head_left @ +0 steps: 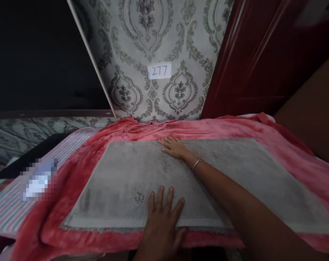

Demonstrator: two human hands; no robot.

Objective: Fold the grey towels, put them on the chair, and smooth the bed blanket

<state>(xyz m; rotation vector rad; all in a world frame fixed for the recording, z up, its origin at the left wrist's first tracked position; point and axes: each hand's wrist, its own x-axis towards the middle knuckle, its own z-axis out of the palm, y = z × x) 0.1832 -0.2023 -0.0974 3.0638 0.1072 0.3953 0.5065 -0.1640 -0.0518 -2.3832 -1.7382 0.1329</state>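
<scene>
A grey towel-like cloth (118, 170) lies spread out in a wide, flat shape, with a small floral mark near its front left part. Its front edge shows a paler band and a second grey layer peeking out below. My left hand (164, 217) rests palm down over the front edge, fingers spread. Near the back edge, my right hand (175, 146) lies flat on the same cloth with its fingers stretched out; a thin bracelet (197, 165) circles that wrist. Neither hand grips anything. Under the grey cloth is a rumpled red and pink plush blanket (69, 181).
A large dark screen (44, 54) stands at the back left. Behind is patterned wallpaper (180, 43) with a paper label (159, 70) reading 277. A glossy dark red panel (251, 61) rises at right. On striped fabric (9, 210) at left lies a blurred-out item (39, 179).
</scene>
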